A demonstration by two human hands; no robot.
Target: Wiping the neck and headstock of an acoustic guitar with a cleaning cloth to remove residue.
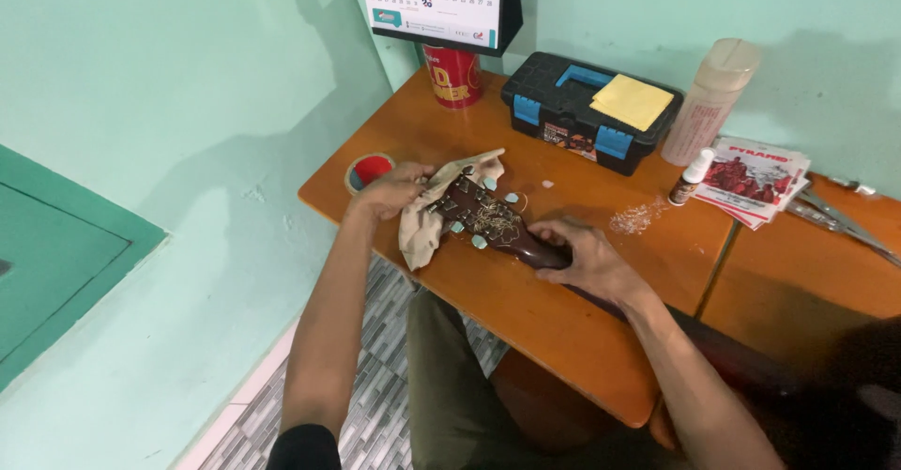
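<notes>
A dark brown guitar headstock (pixel 483 215) with pale tuning pegs lies on the orange wooden table (pixel 526 310). My left hand (pixel 394 188) presses a beige cloth (pixel 422 231) against the headstock's far end. The cloth wraps under and around the headstock tip. My right hand (pixel 587 259) grips the guitar neck (pixel 544 252) just below the headstock, fingers curled over it. The rest of the neck runs toward my lap and is hidden by my right forearm.
A black and blue toolbox (pixel 587 118) with a yellow pad on it stands at the back. A red cup (pixel 453 76), a tall beige spray bottle (pixel 709 104), a small white bottle (pixel 692 179), paper packets (pixel 755 179), a round red tin (pixel 369 169) and metal pliers (pixel 840 221) lie around.
</notes>
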